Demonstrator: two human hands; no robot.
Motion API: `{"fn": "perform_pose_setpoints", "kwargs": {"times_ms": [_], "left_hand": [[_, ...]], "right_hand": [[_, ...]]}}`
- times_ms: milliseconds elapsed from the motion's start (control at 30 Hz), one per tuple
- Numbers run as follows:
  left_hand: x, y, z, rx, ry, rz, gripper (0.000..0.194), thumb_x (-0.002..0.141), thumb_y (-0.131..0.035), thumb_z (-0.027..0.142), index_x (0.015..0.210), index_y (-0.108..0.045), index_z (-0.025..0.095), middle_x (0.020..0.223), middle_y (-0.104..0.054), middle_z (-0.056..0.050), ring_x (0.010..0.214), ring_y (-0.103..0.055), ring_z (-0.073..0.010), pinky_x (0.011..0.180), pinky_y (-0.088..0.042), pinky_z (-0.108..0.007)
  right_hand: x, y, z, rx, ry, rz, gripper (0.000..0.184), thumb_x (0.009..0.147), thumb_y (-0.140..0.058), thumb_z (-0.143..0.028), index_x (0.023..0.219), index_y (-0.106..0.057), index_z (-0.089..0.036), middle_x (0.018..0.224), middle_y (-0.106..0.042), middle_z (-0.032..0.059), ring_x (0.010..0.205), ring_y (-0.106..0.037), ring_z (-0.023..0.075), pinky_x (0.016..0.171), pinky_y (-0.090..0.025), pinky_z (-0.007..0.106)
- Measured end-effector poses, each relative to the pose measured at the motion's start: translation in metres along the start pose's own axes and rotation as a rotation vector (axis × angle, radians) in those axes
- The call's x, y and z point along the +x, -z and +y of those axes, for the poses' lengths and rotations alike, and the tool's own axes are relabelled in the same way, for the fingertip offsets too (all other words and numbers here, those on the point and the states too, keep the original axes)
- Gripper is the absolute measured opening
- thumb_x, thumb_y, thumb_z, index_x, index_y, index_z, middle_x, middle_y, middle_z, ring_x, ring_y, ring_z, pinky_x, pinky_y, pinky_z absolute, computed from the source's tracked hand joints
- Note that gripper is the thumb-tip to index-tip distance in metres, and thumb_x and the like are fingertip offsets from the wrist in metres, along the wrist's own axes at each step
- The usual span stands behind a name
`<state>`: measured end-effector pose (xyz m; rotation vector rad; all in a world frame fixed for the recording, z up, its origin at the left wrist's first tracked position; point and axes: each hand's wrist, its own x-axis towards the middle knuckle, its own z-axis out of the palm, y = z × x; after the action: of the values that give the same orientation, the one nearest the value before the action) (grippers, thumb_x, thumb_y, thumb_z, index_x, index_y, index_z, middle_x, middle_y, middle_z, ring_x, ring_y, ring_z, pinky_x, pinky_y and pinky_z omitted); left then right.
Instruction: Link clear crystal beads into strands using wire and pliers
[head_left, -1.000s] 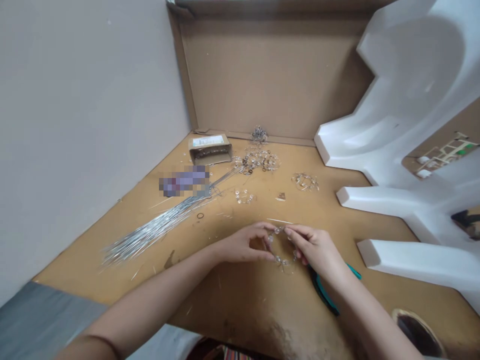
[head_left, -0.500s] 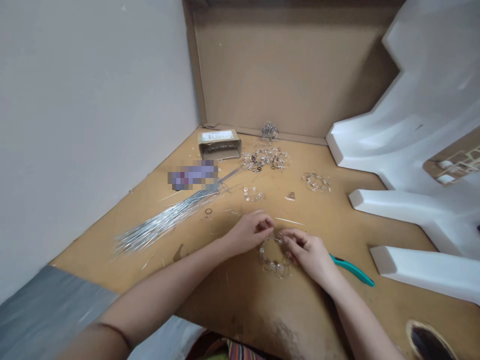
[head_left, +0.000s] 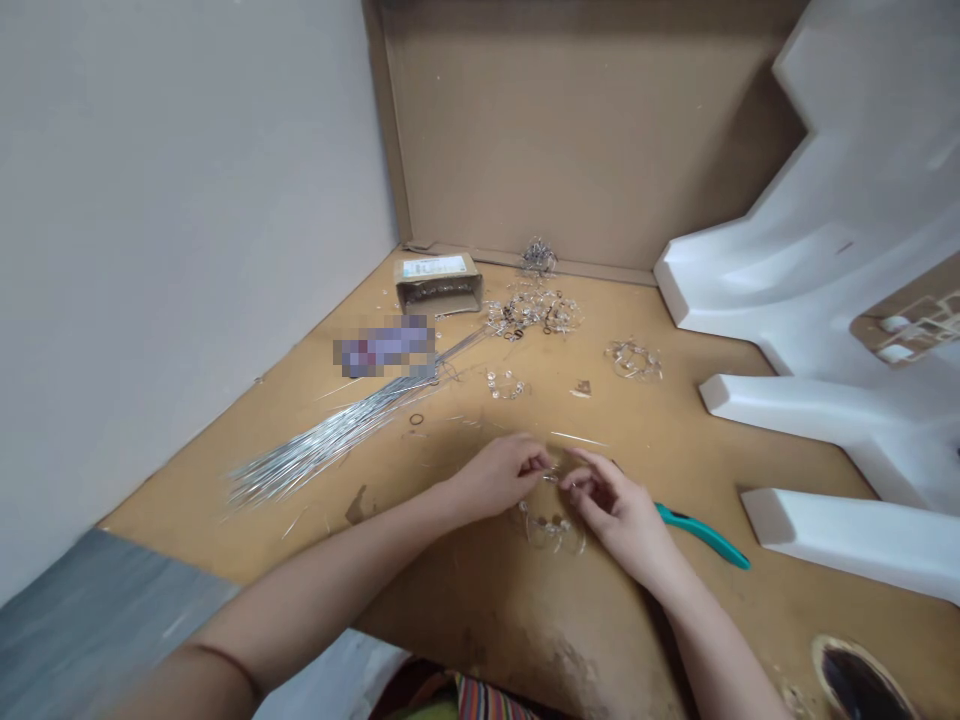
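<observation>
A ring of thin wire strung with clear beads (head_left: 553, 530) hangs just below my two hands, low over the table. My left hand (head_left: 506, 476) is closed, its fingertips pinching the upper left part of the ring. From the other side my right hand (head_left: 613, 508) meets it, thumb and curled fingers at the ring's upper right, with the index finger lifted off. Between the hands shows a small shiny piece of the ring, too fine to make out. A tool with a teal handle (head_left: 709, 535) lies beside my right hand, which hides its head.
A bundle of straight metal wires (head_left: 322, 435) lies left on the wooden table (head_left: 480, 590). Behind are a small open cardboard box (head_left: 439, 285), a heap of beaded rings (head_left: 532, 312) and single rings (head_left: 634, 360). White moulded foam (head_left: 795, 405) borders the right; a hole (head_left: 859, 680) is near front right.
The right index finger has lifted and the right fingers have opened a little. The beaded ring has tilted and looks flatter. The left hand has shifted slightly.
</observation>
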<state>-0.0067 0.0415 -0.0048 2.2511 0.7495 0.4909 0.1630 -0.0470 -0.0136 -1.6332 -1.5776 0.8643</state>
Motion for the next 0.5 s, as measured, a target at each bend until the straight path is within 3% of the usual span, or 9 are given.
{"fn": "perform_pose_setpoints", "kwargs": {"times_ms": [200, 500], "left_hand": [[0.0006, -0.0016, 0.0006, -0.013, -0.007, -0.002, 0.013, 0.076, -0.050, 0.014, 0.083, -0.061, 0.017, 0.075, -0.057, -0.002, 0.068, -0.051, -0.0123, 0.061, -0.040, -0.022], [0.0006, -0.0060, -0.0024, -0.012, 0.010, -0.005, 0.018, 0.077, -0.050, 0.018, 0.092, -0.062, 0.018, 0.081, -0.062, -0.002, 0.069, -0.053, -0.0131, 0.061, -0.039, -0.022]], "right_hand": [[0.0005, -0.0005, 0.0007, -0.190, 0.062, 0.022, 0.041, 0.078, -0.045, -0.022, 0.118, -0.049, -0.023, 0.091, -0.064, 0.0024, 0.066, -0.057, 0.0126, 0.066, -0.047, 0.028], [0.0007, -0.0005, 0.0046, -0.173, 0.076, 0.035, 0.039, 0.080, -0.043, -0.023, 0.119, -0.047, -0.022, 0.089, -0.062, 0.0029, 0.068, -0.057, 0.0127, 0.066, -0.048, 0.027]]}}
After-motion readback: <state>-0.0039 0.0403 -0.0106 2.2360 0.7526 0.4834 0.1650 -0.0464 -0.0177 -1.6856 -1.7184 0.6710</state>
